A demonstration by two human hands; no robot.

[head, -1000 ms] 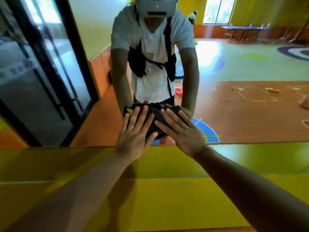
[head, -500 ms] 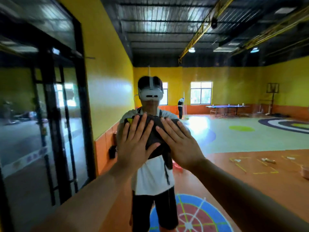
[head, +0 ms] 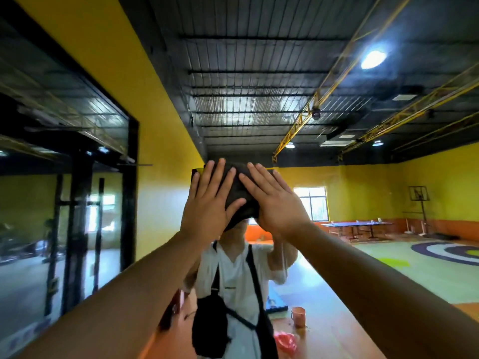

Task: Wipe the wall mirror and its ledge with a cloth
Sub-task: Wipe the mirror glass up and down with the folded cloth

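One dark cloth [head: 239, 195] is pressed flat against the wall mirror [head: 363, 229], high up, under two hands. The left hand [head: 207, 206] and right hand [head: 274, 203] both lie open-palmed on it, fingers spread wide, gripping nothing. One orange cup [head: 298, 316] appears in the reflection; the ledge seems out of frame.

You have one view only, from the camera on your head. It faces the wall mirror [head: 337, 177] straight on from within arm's reach and tilts upward, so the reflected ceiling fills the upper frame and your reflected torso sits at bottom centre.
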